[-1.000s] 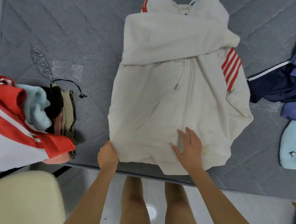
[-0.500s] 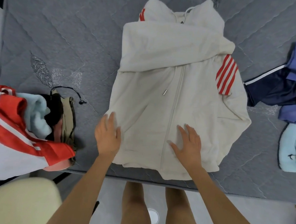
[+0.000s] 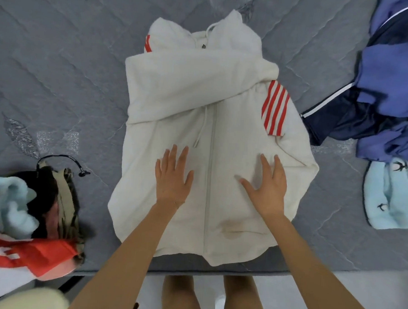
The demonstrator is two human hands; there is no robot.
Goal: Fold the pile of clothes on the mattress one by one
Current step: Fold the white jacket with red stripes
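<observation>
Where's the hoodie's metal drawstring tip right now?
Head view: the metal drawstring tip lies on the white hoodie, just left of its zipper, slightly beyond the left hand.

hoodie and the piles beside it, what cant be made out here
Head view:
- white hoodie: upper zipper hidden under the folded sleeve.
- left pile: blurred, cut by the left edge; garment count unclear.
- blue clothes: cut by the right edge.
- Fabric under left hand and right hand: covered.

Bare mattress point(image 3: 60, 80) flanks hoodie point(image 3: 192, 83); left pile point(image 3: 29, 216), right pile point(image 3: 390, 98) block edges.
</observation>
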